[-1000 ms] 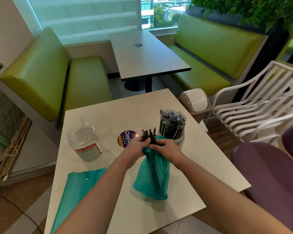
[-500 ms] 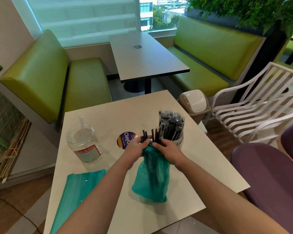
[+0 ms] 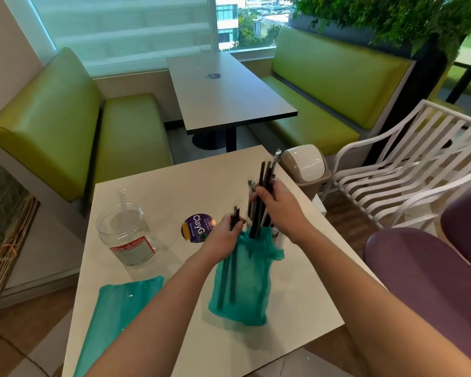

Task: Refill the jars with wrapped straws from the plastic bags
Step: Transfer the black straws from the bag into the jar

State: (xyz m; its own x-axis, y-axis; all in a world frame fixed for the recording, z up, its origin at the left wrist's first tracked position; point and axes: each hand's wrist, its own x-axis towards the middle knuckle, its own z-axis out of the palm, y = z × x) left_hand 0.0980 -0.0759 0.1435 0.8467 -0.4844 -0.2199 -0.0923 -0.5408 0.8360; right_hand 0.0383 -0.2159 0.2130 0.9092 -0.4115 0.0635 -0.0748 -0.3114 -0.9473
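Observation:
A teal plastic bag (image 3: 242,284) hangs over the white table (image 3: 297,308), with dark wrapped straws showing through it. My left hand (image 3: 223,238) grips the bag's mouth together with a few straws. My right hand (image 3: 278,210) is closed on a bundle of wrapped straws (image 3: 265,183), lifted partly out of the bag. The straw-filled jar is almost fully hidden behind my right hand. A nearly empty clear jar (image 3: 125,235) with a red label stands at the left, holding a single clear straw. A second teal bag (image 3: 114,317) lies flat at the front left.
A round purple lid (image 3: 197,228) lies between the jars. Past the table's far right corner stands a beige swing-top bin (image 3: 305,170). White slatted chair (image 3: 408,164) and purple seat (image 3: 430,270) to the right; green benches and another table behind.
My right hand has risen from the bag's mouth, drawing a bundle of straws upward. The left hand stays on the bag's opening, and the view has shifted a little.

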